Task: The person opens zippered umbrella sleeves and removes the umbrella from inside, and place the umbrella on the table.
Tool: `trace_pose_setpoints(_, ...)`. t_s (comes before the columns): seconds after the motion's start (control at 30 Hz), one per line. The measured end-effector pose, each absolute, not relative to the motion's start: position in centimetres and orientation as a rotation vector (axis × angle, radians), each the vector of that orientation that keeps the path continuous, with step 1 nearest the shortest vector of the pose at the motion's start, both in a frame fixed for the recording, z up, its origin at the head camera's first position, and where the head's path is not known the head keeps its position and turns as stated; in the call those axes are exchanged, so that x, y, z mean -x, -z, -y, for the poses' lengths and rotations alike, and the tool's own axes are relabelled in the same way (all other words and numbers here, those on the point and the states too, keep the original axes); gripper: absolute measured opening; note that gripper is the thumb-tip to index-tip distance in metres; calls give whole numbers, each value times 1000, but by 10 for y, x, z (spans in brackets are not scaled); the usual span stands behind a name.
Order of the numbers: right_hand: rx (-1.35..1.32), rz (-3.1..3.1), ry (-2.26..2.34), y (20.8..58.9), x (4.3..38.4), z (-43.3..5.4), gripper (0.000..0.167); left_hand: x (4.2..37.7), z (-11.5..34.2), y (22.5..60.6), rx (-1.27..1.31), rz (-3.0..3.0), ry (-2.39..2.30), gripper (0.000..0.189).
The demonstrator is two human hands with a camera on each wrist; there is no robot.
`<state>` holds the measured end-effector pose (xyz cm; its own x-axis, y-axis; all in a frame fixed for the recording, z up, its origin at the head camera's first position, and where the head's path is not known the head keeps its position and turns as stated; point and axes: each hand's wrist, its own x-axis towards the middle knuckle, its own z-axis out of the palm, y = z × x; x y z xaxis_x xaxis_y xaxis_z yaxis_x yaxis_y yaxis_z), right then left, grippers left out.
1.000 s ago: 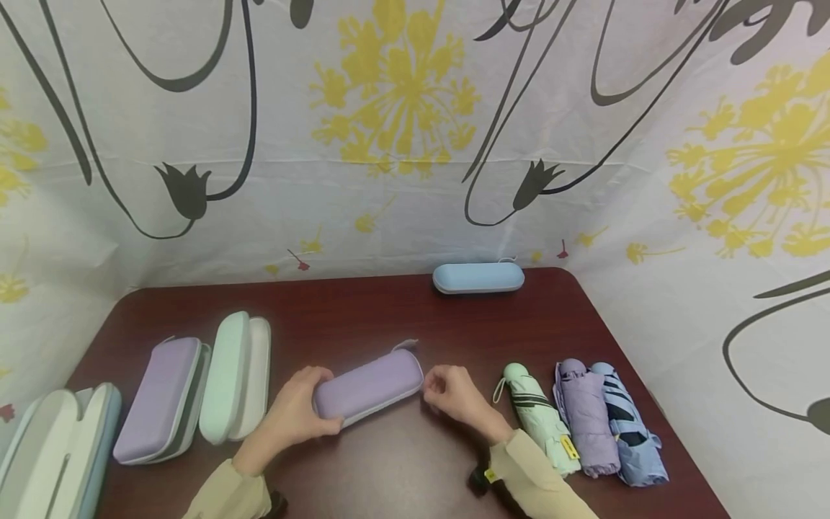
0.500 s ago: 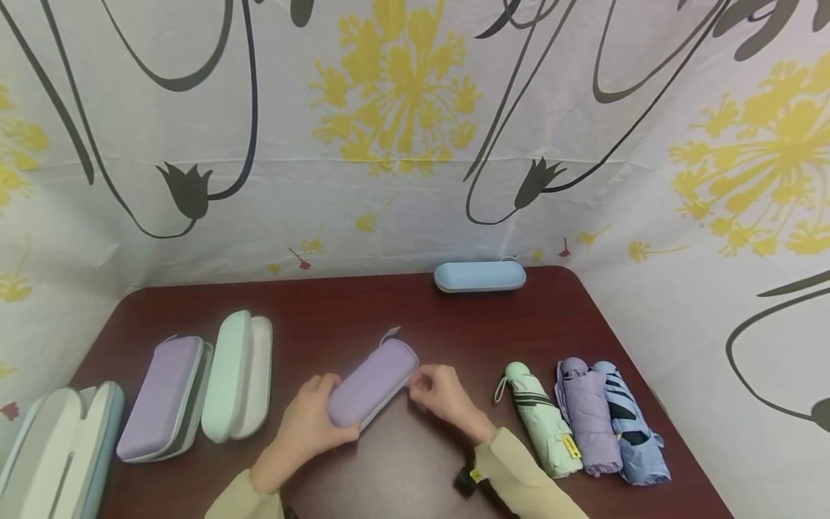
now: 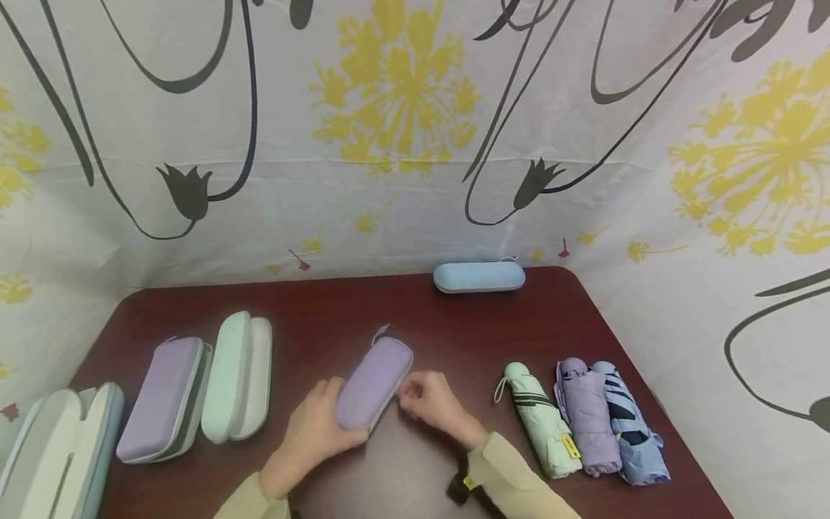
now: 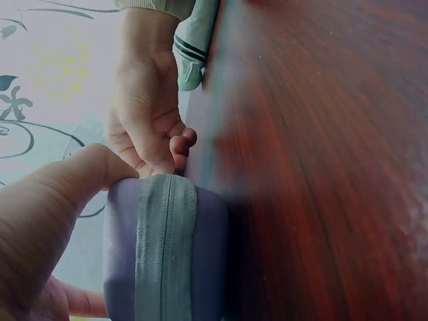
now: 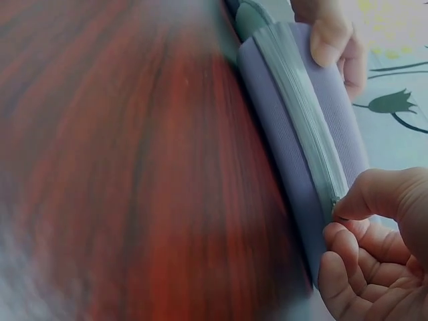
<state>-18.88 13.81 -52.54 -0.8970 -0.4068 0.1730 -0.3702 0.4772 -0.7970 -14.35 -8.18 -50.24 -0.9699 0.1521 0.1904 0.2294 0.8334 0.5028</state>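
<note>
A purple zippered case (image 3: 375, 382) lies slanted on the table in the middle of the head view. My left hand (image 3: 322, 427) grips its near end, thumb on one side and fingers on the other. At the far right side of the case, my right hand (image 3: 436, 404) pinches the small zipper pull (image 5: 336, 202) between thumb and forefinger. A grey-white zipper band (image 5: 304, 120) runs along the case's side and looks closed in the right wrist view. Beyond the case's far end sticks out a small strap loop (image 3: 380, 334).
Left of me lie an open purple case (image 3: 162, 396), an open mint case (image 3: 227, 378) and an open case with pale lining (image 3: 71, 454). A light blue case (image 3: 480, 277) is at the back edge. Green (image 3: 541, 418), purple (image 3: 586, 418) and blue umbrellas (image 3: 632, 425) lie folded on the right.
The purple case has turned more lengthwise, its far end swinging left while my left hand moved right. My right hand has come left and nearer along the case's side.
</note>
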Motion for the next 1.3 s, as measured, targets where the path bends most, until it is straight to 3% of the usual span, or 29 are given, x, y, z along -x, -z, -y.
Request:
trace_pose_setpoints(0.3, 736, -2626, 1392, 523, 183, -130, 8, 139, 72, 499, 264, 2887, 823, 64)
trace_pose_setpoints(0.6, 736, -2638, 1399, 526, 183, -133, 6, 134, 66, 490, 295, 2975, 862, 74)
trace_pose_setpoints(0.77, 711, -2633, 1408, 527, 184, -134, 8, 150, 88, 468, 611, 3045, 859, 68)
trace_pose_setpoints(1.07, 719, -2615, 1410, 525, 184, -136, 8, 216, 99, 450, 1265, 2657, 416, 45)
trace_pose_setpoints(1.3, 724, -2647, 1393, 525, 183, -134, 8, 260, 79, 461, 1574, 2546, 31, 68)
